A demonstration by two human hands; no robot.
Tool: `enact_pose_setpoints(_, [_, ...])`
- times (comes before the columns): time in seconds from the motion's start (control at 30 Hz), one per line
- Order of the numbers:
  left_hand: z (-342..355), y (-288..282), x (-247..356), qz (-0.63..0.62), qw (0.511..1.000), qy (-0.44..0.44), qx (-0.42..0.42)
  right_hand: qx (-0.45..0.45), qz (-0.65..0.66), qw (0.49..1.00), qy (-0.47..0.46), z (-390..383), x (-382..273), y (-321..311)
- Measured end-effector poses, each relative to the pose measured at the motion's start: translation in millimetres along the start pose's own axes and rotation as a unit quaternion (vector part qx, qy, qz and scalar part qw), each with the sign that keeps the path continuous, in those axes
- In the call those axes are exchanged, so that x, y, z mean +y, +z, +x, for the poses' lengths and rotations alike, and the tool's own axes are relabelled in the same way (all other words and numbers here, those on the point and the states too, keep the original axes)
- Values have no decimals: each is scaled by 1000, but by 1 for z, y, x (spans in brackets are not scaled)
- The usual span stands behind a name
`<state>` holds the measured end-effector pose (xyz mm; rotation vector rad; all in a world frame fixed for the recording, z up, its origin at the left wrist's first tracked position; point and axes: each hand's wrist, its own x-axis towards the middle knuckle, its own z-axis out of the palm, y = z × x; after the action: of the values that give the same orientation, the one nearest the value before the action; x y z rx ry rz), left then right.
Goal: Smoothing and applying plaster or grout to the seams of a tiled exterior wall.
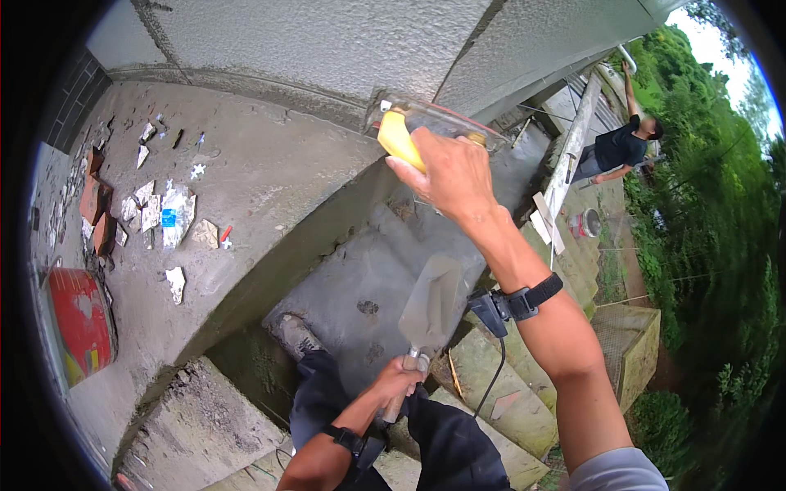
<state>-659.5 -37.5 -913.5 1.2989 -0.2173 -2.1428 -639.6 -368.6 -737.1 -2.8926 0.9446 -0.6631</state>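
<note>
The right forearm, closest, wore a black strap (542,291) with a small dark device and cable; a second black strap (345,440) circled the other wrist. The left hand (397,381), low between dark-trousered legs, was wrapped around the handle of a pointed trowel (434,299), its blade aimed forward and smeared grey. The right hand (450,170), farther out, gripped the yellow handle of a float (440,118), whose flat plate lay against or just beside the base of the wall (311,49).

Below stretched smooth grey floor (352,282), with one shoe (296,335) on it. On the raised concrete ledge (246,168) at left stood a red bucket (82,319) with yellow marks; any lettering on it could not be made out. Near it lay a clear plastic piece with a blue label (169,218), its print too small to read, amid white shards and reddish brick fragments (97,204). The wall was rough, pale and grooved. Beyond a long pole (575,147), another person (620,150) raised an arm before dense greenery (696,245).
</note>
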Motion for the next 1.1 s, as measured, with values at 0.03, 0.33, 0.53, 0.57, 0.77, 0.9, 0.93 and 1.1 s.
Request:
enact_pose_setpoints(0.03, [2,0,1,10,1000,2,2,-41,13,999,-2,4,-6,4])
enact_pose_setpoints(0.33, [15,0,-24,33,999,-9,-9,93,21,994,-56,-25,33,-119])
enact_pose_setpoints(0.53, [11,-4,-22,10,1000,0,-5,57,-50,991,-113,28,39,-149])
enact_pose_setpoints(0.57, [10,-5,-22,3,1000,2,2,21,-76,989,-123,35,29,-134])
enact_pose_setpoints(0.77, [17,1,-17,16,1000,11,-21,-95,2,989,-114,36,-43,-9])
enact_pose_setpoints(0.9, [4,-6,-13,20,1000,17,-17,-9,28,992,-119,12,-42,-32])
enact_pose_setpoints(0.93, [6,-6,-12,37,999,23,-15,23,15,994,-106,5,-29,-48])
enact_pose_setpoints(1.1, [-3,-4,-3,59,997,39,-31,12,-26,999,-16,7,17,-80])
